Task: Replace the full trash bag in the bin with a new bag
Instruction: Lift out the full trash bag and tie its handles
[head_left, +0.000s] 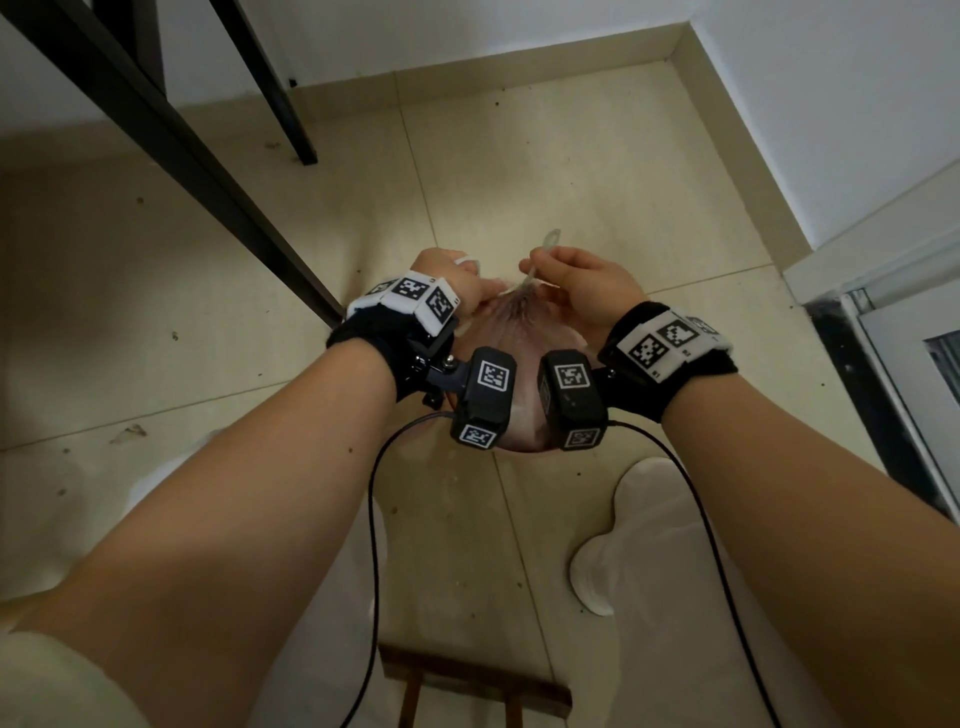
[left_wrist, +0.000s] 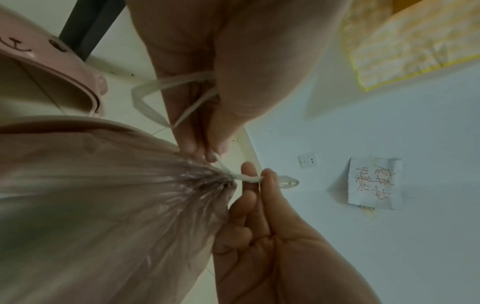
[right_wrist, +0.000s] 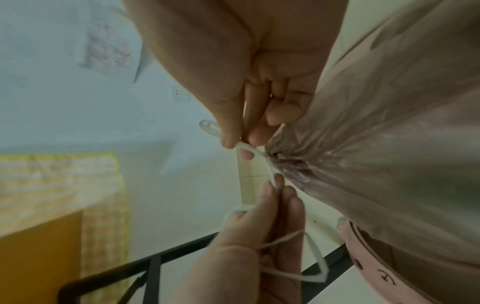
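A pink, see-through trash bag (head_left: 519, 327) hangs between my hands with its mouth gathered into tight pleats (left_wrist: 202, 181). Its white drawstring (left_wrist: 244, 178) comes out of the pleats in two strands. My left hand (head_left: 480, 288) pinches one strand close to the pleats, with a loop of it wound round the fingers (right_wrist: 311, 257). My right hand (head_left: 535, 270) pinches the other strand between thumb and forefinger, and a small loop (head_left: 550, 240) sticks up past them. The pink bin (left_wrist: 64, 67) with a drawn face lies just beyond the bag (right_wrist: 376, 144); the head view hides it.
Black metal frame legs (head_left: 171, 140) slant across the floor at the left. A white-socked foot (head_left: 639, 525) stands at lower right, a wooden stool (head_left: 467, 680) at the bottom. A door frame (head_left: 883, 364) lines the right wall. Camera cables (head_left: 374, 519) hang from my wrists.
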